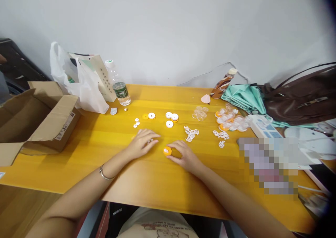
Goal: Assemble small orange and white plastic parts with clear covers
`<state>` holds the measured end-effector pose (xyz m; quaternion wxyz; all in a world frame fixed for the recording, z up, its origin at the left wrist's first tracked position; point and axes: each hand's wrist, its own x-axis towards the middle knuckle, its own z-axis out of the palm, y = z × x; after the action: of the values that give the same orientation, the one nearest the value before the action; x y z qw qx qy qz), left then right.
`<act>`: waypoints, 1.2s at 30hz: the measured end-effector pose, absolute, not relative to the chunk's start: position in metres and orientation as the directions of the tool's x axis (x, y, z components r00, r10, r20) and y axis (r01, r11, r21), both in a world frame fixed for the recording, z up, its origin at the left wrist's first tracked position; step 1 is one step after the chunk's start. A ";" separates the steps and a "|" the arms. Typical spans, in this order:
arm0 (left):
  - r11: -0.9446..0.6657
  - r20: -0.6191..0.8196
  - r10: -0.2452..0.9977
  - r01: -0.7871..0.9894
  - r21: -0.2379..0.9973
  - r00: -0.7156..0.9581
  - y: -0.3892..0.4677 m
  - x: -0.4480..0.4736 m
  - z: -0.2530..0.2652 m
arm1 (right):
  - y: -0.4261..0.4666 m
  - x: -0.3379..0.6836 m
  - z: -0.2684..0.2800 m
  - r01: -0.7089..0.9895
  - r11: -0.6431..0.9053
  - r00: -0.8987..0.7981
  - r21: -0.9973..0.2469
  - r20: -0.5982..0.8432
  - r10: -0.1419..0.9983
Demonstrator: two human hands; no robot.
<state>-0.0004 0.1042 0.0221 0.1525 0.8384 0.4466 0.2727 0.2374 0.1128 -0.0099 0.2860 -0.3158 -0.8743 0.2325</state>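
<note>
A: Nearest the lens, what do you see?

B: Two bare forearms over the yellow table (110,182), a thin bracelet (105,175) on the left wrist.

A: And the fingers?

B: The right hand (185,156) has its fingertips pinched on a small orange disc (167,150) with a white centre, resting on the table just left of that hand. The left hand (143,143) lies palm down, fingers loosely spread and flat; something small may sit under them, I cannot tell.

A: Farther out?

B: Beyond the hands lie white round pieces (170,119), white lattice bits (191,133) and clear rings (200,113). An open cardboard box (34,119) sits far left, a water bottle (119,86) by the wall, a brown bag (301,98) at right.
</note>
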 end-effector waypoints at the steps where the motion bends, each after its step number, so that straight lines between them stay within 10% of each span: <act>1: -0.510 0.311 0.860 0.666 0.544 0.404 0.108 -0.007 0.021 | 0.113 0.238 -0.010 0.421 0.690 -0.635 -0.589 0.352 0.688; 6: -0.303 0.188 0.951 0.624 0.721 0.245 0.125 -0.038 0.015 | 0.112 0.238 -0.007 0.423 0.673 -0.622 -0.607 0.346 0.703; 26: -0.444 0.195 0.885 0.642 0.625 0.422 0.121 -0.024 0.012 | 0.113 0.239 -0.007 0.365 0.652 -0.583 -0.665 0.382 0.717; 36: -0.186 0.089 0.964 0.394 0.900 0.251 0.102 0.011 0.023 | 0.106 0.244 0.000 0.306 0.694 -0.372 -0.651 0.589 0.717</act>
<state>0.0107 0.1020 0.0227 0.3997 0.6825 0.4973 0.3565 0.2441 0.1059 -0.0002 0.4593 -0.3207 -0.7976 0.2237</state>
